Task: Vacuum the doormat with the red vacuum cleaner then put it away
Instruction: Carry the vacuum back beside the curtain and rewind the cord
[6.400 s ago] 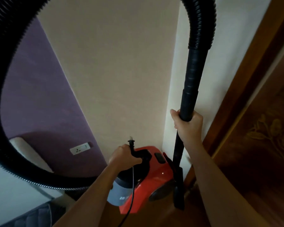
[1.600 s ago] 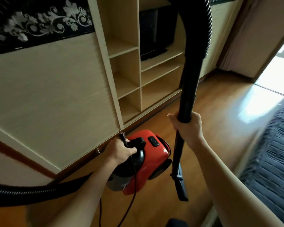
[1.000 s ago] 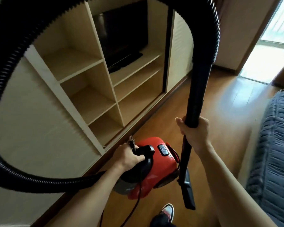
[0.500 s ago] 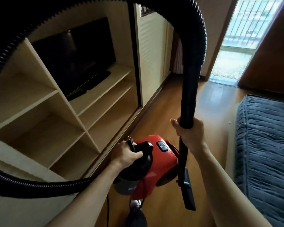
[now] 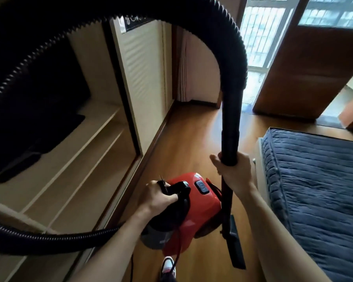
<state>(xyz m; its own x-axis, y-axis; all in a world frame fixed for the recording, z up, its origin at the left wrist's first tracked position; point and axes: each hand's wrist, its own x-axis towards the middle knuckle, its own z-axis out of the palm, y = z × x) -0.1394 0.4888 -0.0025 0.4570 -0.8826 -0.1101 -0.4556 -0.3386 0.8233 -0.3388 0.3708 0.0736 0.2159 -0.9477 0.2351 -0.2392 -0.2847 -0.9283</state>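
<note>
The red vacuum cleaner (image 5: pixel 200 210) hangs above the wooden floor, carried by its black top handle, on which my left hand (image 5: pixel 161 197) is shut together with the plug end of the power cord. My right hand (image 5: pixel 235 171) grips the black wand (image 5: pixel 230 127) upright beside the cleaner. A flat black nozzle (image 5: pixel 235 247) ends the wand near the floor. The ribbed black hose (image 5: pixel 130 13) arches overhead from the wand and loops back low on the left. No doormat is in view.
A light wooden shelf unit (image 5: pixel 86 151) with a dark television (image 5: pixel 35 110) lines the left. A bed with a blue quilted cover (image 5: pixel 318 190) fills the right. Between them runs wooden floor (image 5: pixel 190 139) toward a bright balcony door (image 5: pixel 261 37). My shoe (image 5: pixel 168 265) shows below.
The view has swung from a wall corner, past the shelf unit, to face down the passage toward the balcony door. Both hands keep the same grips on handle and wand.
</note>
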